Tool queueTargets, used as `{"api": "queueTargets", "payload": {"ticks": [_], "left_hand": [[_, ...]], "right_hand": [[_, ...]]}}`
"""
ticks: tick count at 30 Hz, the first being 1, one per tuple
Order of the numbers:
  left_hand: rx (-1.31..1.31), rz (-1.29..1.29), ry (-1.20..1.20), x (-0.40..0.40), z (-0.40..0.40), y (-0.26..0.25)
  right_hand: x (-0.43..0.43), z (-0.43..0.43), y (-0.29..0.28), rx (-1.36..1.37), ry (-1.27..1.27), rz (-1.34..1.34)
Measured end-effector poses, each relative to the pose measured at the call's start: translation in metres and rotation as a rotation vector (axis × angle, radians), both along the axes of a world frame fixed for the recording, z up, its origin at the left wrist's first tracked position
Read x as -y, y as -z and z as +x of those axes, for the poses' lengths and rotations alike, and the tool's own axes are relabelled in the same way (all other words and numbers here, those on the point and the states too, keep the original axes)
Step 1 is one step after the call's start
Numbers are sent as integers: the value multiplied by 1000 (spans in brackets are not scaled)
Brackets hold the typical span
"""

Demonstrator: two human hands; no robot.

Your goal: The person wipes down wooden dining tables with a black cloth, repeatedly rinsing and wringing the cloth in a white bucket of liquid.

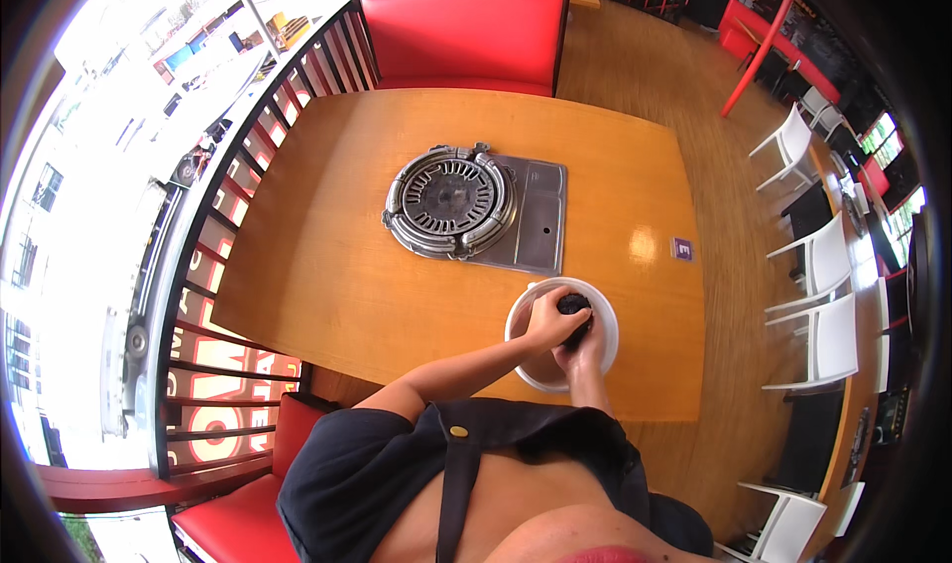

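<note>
Both hands are over the mouth of a white plastic bucket (611, 347) that stands near my side of the wooden table. My left hand (550, 319) reaches in from the left and grips a rough black pad (573, 304), perhaps a scouring sponge. From below, my right hand (584, 351) holds the same pad, and its skin looks wet. The two hands press together around it, so most of the pad is hidden. Farther in on the tabletop sits a round metal grill burner (449, 196) with a slotted centre plate and a segmented rim.
A flat metal panel (539, 217) adjoins the burner. A small tag (682, 249) lies at the right edge of the wooden table (320, 266). Red benches (465, 35) stand beyond the table and at lower left. A slatted railing (238, 187) runs along the left; white chairs (814, 258) stand right.
</note>
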State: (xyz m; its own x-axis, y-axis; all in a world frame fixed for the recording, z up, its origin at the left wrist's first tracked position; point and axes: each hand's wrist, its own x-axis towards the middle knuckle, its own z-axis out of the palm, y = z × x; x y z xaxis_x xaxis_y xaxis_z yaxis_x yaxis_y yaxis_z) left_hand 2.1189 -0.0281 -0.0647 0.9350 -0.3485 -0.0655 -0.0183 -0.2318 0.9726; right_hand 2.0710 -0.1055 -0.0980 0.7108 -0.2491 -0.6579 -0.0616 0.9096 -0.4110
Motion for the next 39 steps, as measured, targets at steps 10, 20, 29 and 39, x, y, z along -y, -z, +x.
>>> {"api": "queueTargets", "payload": {"ticks": [10, 20, 29, 39], "left_hand": [[558, -105, 610, -4, -14, -21], [572, -226, 531, -1, -11, -24], [-2, -201, -135, 24, -15, 22], [-1326, -655, 508, 6, 53, 51]], "right_hand": [[18, -23, 27, 547, -73, -82], [51, -15, 93, 619, -156, -382], [6, 6, 9, 202, 432, -513], [22, -14, -29, 774, -25, -2153]]}}
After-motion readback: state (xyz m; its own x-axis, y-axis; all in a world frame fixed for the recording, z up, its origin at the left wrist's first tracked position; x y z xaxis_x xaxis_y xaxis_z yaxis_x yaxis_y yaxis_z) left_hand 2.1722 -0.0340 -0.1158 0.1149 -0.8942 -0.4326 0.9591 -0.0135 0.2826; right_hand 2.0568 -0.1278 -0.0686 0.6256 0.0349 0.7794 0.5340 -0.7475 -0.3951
